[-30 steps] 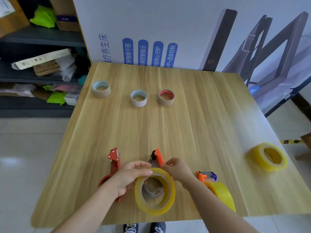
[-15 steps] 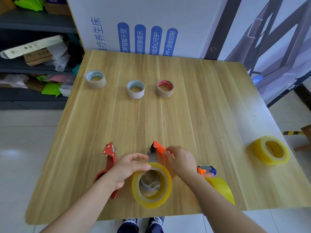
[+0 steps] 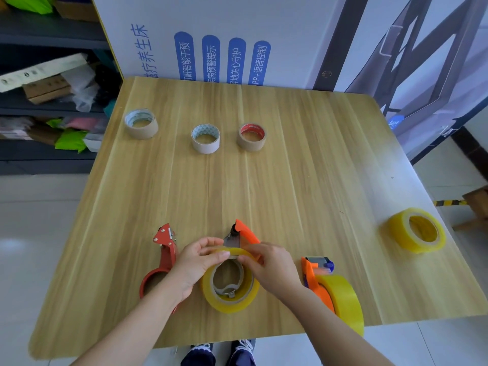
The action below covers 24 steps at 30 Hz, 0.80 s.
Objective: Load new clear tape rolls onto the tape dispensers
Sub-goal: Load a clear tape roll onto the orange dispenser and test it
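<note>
Most of the middle dispenser [image 3: 245,233] behind left hand [image 3: 194,264], right hand [image 3: 273,269] and tape roll [image 3: 232,305].

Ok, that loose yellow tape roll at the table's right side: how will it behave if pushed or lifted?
The tape roll lies flat, hole up, so a push should slide it, not roll it. It sits near the table edge, so it might drop off. Thick winding: probably stiff and fairly heavy.

A light wood-grain square surface [image 3: 290,180] stands on a glossy pale tiled floor [image 3: 39,220] that mirrors soft light. Behind it rises a large white printed board with blue Chinese labels [image 3: 237,27]. At left, dark grey shelving [image 3: 39,39] holds cardboard, paper and bright green sheets [image 3: 70,140].
</note>
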Motion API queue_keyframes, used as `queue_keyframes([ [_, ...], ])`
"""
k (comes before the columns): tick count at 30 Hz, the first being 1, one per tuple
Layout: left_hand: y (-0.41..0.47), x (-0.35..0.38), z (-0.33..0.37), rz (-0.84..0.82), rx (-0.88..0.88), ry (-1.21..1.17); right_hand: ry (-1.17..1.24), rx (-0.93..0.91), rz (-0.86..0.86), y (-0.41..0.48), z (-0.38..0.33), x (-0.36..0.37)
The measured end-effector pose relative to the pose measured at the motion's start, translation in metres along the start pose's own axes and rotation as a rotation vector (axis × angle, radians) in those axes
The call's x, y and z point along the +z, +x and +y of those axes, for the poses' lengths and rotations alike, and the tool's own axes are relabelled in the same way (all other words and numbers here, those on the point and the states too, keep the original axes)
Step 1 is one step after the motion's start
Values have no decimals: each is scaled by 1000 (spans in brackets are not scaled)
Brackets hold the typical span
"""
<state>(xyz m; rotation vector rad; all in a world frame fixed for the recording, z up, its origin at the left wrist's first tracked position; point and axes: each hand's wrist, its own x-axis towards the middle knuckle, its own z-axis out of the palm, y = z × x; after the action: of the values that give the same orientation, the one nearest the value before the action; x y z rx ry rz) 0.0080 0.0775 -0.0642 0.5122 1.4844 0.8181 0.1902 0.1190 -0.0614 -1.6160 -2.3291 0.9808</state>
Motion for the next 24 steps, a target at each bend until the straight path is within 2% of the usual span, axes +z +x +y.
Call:
queue_keyframes([
  [4, 11, -3, 2, 38, -13, 92, -11, 41, -36, 7, -5, 3],
  [10, 25, 5, -6, 156, 12, 435, -81, 61, -53, 12, -9, 14],
  [13, 26, 6, -6, 175, 3, 404, -111, 65, -54, 16, -9, 17],
  [15, 25, 5, -5, 167, -24, 359, -161, -46, 25, 13, -13, 19],
  [18, 25, 4, -4, 149, -62, 312, -194, -387, 148, 2, -19, 30],
  [20, 26, 4, -3, 146, -70, 303, -319, -515, 44, -6, -20, 42],
  [24, 25, -1, 1, 157, -79, 290, -662, -544, -171, -10, -22, 51],
])
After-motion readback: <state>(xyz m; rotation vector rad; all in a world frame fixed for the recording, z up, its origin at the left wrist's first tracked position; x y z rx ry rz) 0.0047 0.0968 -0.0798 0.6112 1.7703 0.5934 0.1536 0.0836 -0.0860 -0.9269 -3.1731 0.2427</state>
